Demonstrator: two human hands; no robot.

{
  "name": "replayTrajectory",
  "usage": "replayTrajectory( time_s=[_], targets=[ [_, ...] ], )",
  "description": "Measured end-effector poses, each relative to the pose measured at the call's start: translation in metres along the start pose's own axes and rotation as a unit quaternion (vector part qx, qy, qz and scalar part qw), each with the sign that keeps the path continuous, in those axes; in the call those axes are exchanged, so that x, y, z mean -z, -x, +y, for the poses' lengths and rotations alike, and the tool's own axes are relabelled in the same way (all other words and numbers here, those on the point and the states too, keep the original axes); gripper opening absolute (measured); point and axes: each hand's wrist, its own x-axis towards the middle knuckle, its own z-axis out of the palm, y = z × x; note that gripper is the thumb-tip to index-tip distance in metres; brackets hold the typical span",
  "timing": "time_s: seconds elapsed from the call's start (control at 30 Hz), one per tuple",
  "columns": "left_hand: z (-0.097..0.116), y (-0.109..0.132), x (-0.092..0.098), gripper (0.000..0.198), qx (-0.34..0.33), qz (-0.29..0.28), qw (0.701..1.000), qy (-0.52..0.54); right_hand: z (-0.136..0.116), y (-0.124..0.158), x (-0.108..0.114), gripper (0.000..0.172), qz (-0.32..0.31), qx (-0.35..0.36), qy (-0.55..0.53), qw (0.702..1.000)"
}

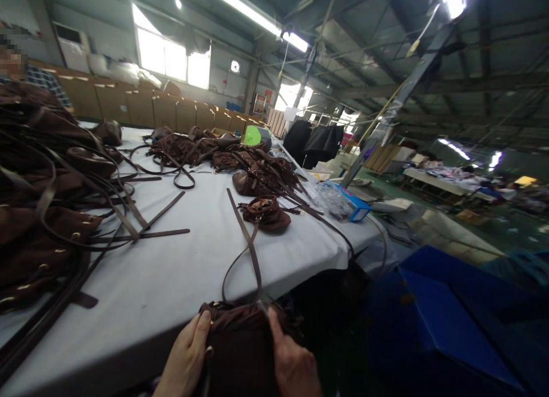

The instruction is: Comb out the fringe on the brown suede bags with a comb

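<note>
Down at the near edge of the white-covered table [171, 282], the left hand [186, 354] and the right hand [291, 362] both grip a dark brown soft leather pouch bag [242, 351], one on each side, fingers curled onto its gathered top. Its long brown strap [251, 254] runs away across the cloth. Beyond lies another small brown pouch [265, 213]; a heap of brown bags and straps [38, 202] lies well to the left. A blue box [354, 205] sits near the table's right edge.

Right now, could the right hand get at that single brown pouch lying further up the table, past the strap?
Probably yes. The right hand grips the brown bag at the table edge; bare cloth and one strap lie before the pouch. It would need to let go first.
</note>
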Motion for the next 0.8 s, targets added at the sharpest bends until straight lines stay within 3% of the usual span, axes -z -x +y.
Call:
replayTrajectory(
  time_s=[0.1, 0.2, 0.23, 0.3, 0.37, 0.43, 0.5, 0.53, 0.63, 0.73, 0.8],
  targets=[
    [-0.005, 0.004, 0.016, 0.056, -0.006, 0.033, 0.999, 0.011, 0.083, 0.013, -0.012, 0.057, -0.148, -0.153, 0.100, 0.972],
    [-0.007, 0.004, 0.027, 0.049, 0.016, 0.063, 0.998, 0.015, 0.141, 0.035, -0.004, 0.043, -0.231, -0.243, 0.053, 0.941],
    [-0.005, 0.004, 0.027, 0.048, 0.026, 0.065, 0.997, 0.017, 0.145, 0.040, 0.002, 0.043, -0.224, -0.250, 0.022, 0.942],
    [-0.001, 0.003, 0.021, 0.051, 0.036, 0.045, 0.998, 0.026, 0.127, 0.043, 0.016, 0.046, -0.162, -0.211, -0.035, 0.963],
    [0.004, 0.002, 0.009, 0.054, 0.030, 0.000, 0.999, 0.035, 0.083, 0.037, 0.029, 0.051, -0.065, -0.104, -0.076, 0.990],
    [0.006, 0.002, -0.001, 0.056, 0.018, -0.041, 0.998, 0.033, 0.033, 0.025, 0.034, 0.057, 0.030, 0.033, -0.095, 0.994],
    [0.004, 0.004, -0.004, 0.059, 0.022, -0.047, 0.999, 0.015, -0.003, 0.011, 0.030, 0.062, 0.066, 0.115, -0.069, 0.989],
    [0.002, 0.005, -0.003, 0.060, 0.024, -0.036, 0.999, 0.005, -0.012, 0.006, 0.025, 0.065, 0.054, 0.124, -0.045, 0.990],
    [-0.001, 0.011, 0.008, 0.057, 0.013, 0.005, 1.000, -0.015, 0.002, 0.001, 0.005, 0.073, -0.049, 0.037, 0.052, 0.997],
    [0.000, 0.016, 0.017, 0.052, 0.006, 0.028, 0.999, -0.015, 0.060, 0.013, -0.012, 0.066, -0.146, -0.092, 0.130, 0.976],
    [0.002, 0.016, 0.020, 0.052, 0.013, 0.041, 0.999, -0.002, 0.105, 0.024, -0.016, 0.057, -0.202, -0.166, 0.123, 0.957]
  ],
)
